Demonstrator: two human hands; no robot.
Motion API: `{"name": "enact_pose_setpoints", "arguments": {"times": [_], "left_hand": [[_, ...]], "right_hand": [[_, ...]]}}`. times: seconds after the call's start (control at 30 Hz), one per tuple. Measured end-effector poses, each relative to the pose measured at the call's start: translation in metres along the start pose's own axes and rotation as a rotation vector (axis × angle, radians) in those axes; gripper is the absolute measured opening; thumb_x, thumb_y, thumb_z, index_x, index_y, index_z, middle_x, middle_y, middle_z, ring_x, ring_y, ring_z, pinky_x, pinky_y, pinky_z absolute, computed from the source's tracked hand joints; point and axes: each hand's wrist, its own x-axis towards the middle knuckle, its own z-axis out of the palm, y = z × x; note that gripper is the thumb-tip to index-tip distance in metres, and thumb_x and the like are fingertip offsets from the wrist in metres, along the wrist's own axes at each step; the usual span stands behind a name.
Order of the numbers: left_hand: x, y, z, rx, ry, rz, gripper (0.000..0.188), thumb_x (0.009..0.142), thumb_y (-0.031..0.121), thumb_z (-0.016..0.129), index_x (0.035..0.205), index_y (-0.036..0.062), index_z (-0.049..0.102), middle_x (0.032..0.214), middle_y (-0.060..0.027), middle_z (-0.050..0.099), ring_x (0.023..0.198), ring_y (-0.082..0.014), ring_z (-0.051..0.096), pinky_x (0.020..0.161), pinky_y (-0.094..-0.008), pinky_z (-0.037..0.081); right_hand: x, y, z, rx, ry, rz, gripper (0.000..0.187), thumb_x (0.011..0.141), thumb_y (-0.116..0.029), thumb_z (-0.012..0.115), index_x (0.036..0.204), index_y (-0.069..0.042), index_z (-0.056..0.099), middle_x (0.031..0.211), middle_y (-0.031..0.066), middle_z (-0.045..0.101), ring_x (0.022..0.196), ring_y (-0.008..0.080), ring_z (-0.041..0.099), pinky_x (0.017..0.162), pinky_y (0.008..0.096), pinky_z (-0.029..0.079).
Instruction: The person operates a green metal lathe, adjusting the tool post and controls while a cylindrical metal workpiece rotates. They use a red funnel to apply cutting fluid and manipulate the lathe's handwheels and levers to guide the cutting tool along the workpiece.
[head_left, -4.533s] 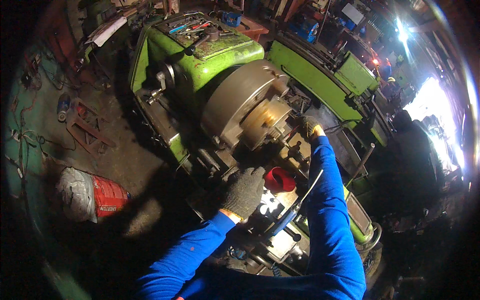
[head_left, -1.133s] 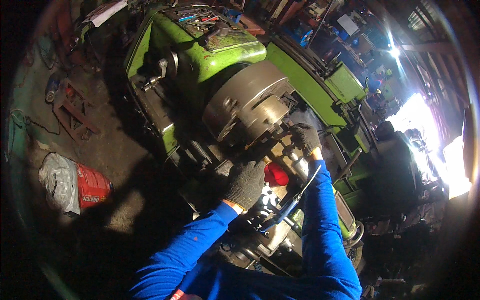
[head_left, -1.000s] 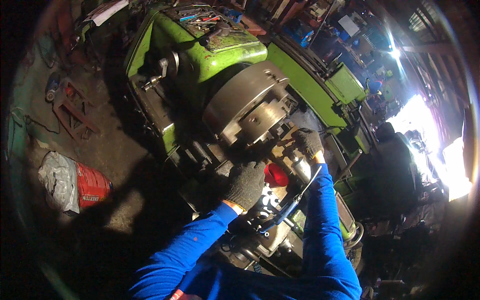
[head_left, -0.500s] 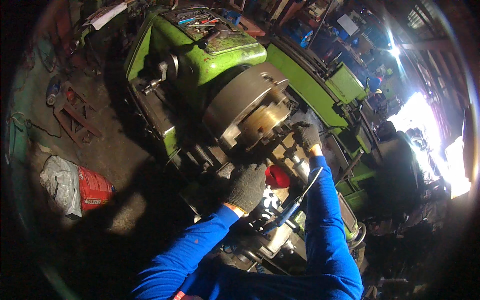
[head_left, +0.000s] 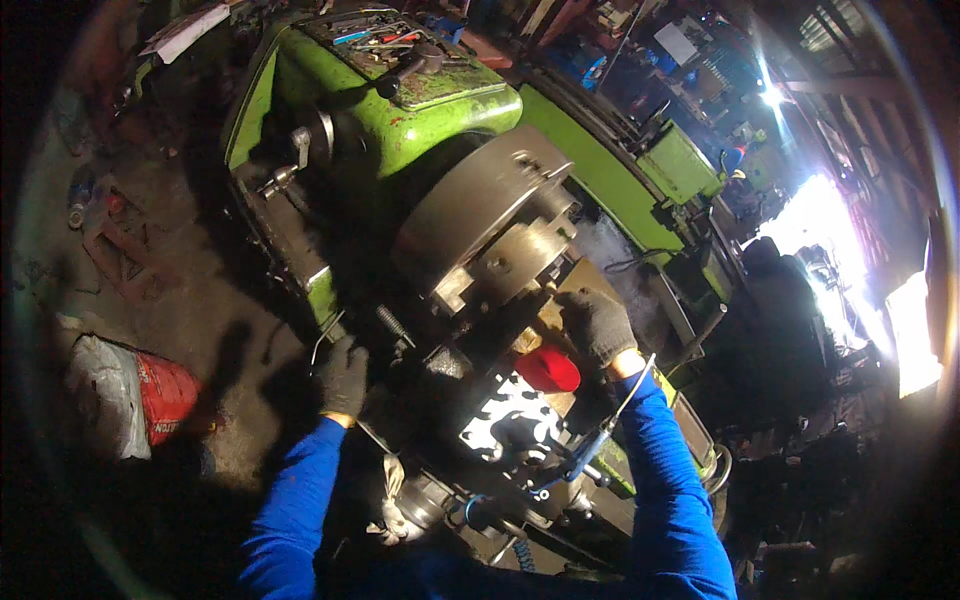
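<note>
My right hand [head_left: 603, 330], in a dark grey knit glove, curls its fingers over the tool-post area beside a brownish flat piece [head_left: 583, 275]. What lies under those fingers is hidden. Just left of them is a large lathe chuck [head_left: 480, 205] with a round metal workpiece [head_left: 515, 265] between its jaws. My left hand [head_left: 343, 378], in the same kind of glove, is low at the machine's left front, next to a thin bent metal rod [head_left: 318, 345]. Shadow hides whether its fingers grip the rod. Below my right hand sits a red rounded object [head_left: 548, 369].
A black-and-white spotted cloth [head_left: 495, 430] and a blue-handled tool with a long thin nozzle [head_left: 590, 452] lie on the carriage. Hand tools cover the green headstock's top [head_left: 380, 40]. A red-and-white sack [head_left: 165, 400] is on the floor at left. A whitish rag [head_left: 392, 500] hangs in front.
My left hand has moved left and away from the carriage, uncovering more of the spotted cloth. My right hand has shifted slightly down and left. The whole view has shifted a little.
</note>
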Motion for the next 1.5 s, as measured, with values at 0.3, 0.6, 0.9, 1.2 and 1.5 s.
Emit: {"name": "enact_pose_setpoints", "arguments": {"times": [0.3,0.6,0.9,1.2,1.5], "left_hand": [[0.033,-0.217,-0.007,0.688,-0.195,-0.179,0.051,0.100,0.049,0.057,0.137,0.0147,0.067,0.128,-0.0219,0.071,0.115,-0.0466,0.067,0.099,-0.0573,0.053],[0.086,-0.250,0.032,0.240,-0.141,-0.429,0.073,0.094,0.048,0.067,0.146,-0.0023,0.058,0.149,-0.0276,0.060,0.134,-0.0473,0.058,0.113,-0.0512,0.047],[0.134,-0.294,0.024,-0.718,-0.497,-0.943,0.026,0.097,0.042,0.076,0.094,0.0169,0.068,0.084,0.0001,0.067,0.078,-0.0153,0.065,0.069,-0.0381,0.055],[0.155,-0.141,0.021,-1.586,-0.709,-1.164,0.040,0.087,0.060,0.079,0.086,0.0224,0.067,0.075,0.0029,0.059,0.073,-0.0147,0.058,0.071,-0.0391,0.051],[0.127,-0.071,0.003,-1.181,-0.435,-1.029,0.051,0.089,0.074,0.065,0.098,0.0245,0.070,0.084,-0.0003,0.063,0.077,-0.0208,0.058,0.081,-0.0415,0.052]], "right_hand": [[0.020,-0.037,-0.025,-0.198,-0.308,-0.069,0.017,0.083,-0.026,0.074,0.091,-0.012,0.079,0.090,0.0147,0.073,0.083,0.0421,0.069,0.074,0.0533,0.054],[0.020,0.014,-0.021,0.042,-0.141,-0.086,0.021,0.085,-0.023,0.074,0.100,-0.009,0.078,0.099,0.0130,0.076,0.089,0.0368,0.073,0.080,0.0445,0.058],[0.016,0.058,0.011,0.357,0.086,0.291,0.026,0.093,-0.021,0.068,0.111,-0.004,0.078,0.105,0.0160,0.078,0.093,0.0316,0.075,0.086,0.0406,0.059],[0.007,0.015,0.000,0.482,-0.021,0.406,0.025,0.094,-0.021,0.067,0.111,-0.004,0.076,0.104,0.0192,0.079,0.092,0.0345,0.077,0.081,0.0415,0.060],[-0.011,0.002,-0.018,0.063,-0.178,0.302,0.029,0.090,-0.029,0.070,0.111,-0.011,0.078,0.102,0.0203,0.076,0.095,0.0436,0.073,0.084,0.0490,0.059]]}}
